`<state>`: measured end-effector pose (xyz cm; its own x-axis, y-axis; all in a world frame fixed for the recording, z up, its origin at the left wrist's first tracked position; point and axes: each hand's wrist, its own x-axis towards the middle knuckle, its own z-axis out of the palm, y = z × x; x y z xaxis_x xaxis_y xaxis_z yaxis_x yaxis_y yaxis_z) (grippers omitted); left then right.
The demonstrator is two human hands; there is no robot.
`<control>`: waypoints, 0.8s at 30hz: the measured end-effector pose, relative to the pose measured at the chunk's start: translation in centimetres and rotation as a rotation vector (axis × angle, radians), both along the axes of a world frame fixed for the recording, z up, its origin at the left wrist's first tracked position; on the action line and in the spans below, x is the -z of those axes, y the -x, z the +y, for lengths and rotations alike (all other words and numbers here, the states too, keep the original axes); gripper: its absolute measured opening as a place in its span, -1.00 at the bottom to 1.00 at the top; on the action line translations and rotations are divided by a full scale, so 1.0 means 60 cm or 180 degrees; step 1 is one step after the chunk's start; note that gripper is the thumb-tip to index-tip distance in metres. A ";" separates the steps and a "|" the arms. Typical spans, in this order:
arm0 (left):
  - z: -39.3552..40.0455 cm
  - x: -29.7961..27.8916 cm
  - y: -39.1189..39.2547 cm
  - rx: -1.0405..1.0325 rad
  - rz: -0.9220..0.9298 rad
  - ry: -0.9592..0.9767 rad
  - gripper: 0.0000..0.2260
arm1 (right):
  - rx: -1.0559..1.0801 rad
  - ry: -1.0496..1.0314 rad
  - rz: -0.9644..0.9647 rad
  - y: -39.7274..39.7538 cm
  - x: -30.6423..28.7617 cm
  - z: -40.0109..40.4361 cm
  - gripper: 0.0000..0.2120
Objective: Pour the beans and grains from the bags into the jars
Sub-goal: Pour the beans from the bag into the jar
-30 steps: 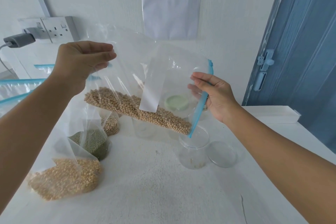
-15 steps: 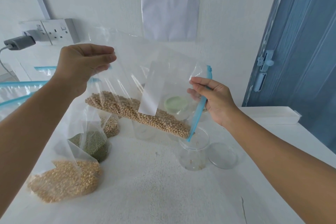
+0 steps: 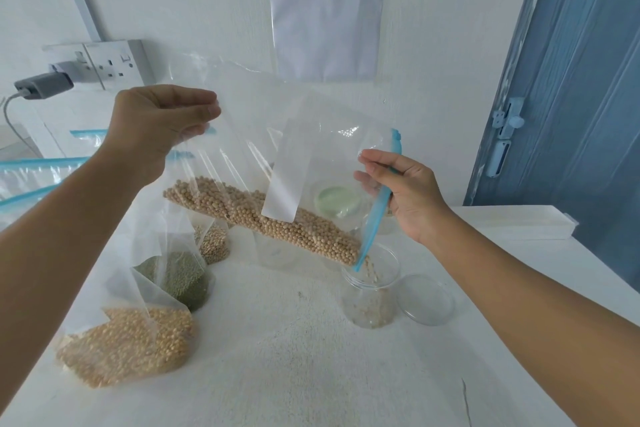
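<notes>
Left hand [image 3: 162, 128] pinches the bag [image 3: 263, 163] corner at upper left; right hand [image 3: 405, 194] pinches its mouth, tilted down-right over the jar [image 3: 370, 288].

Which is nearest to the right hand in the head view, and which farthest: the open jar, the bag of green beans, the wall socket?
From the right hand:
1. Open jar, just below it, under the bag's blue zip.
2. Bag of green beans, left on the table.
3. Wall socket, far upper left.

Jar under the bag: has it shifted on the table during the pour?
No. The jar still stands just left of its loose lid, under the bag's blue zip.
</notes>
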<state>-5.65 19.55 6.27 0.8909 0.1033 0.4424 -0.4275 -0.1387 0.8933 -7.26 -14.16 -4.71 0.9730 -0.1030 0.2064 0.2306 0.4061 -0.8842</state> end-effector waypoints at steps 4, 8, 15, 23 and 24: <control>-0.002 -0.005 0.001 -0.0003 -0.0023 0.0004 -0.87 | 0.0001 0.0041 -0.0009 -0.001 0.000 0.000 -0.81; -0.003 -0.006 0.001 0.0021 -0.0028 -0.0004 -0.87 | 0.0013 0.0024 0.0014 -0.003 0.002 -0.002 -0.80; -0.007 -0.005 0.002 0.0069 -0.0005 -0.0003 -0.87 | -0.0010 0.0041 0.0061 -0.005 0.006 -0.004 -0.81; -0.007 -0.006 0.002 0.0077 -0.0026 -0.0008 -0.86 | 0.0008 0.0006 0.0048 -0.008 0.004 -0.003 -0.80; -0.007 -0.006 0.002 0.0079 -0.0022 0.0004 -0.86 | -0.0001 0.0017 0.0048 -0.009 0.004 -0.003 -0.80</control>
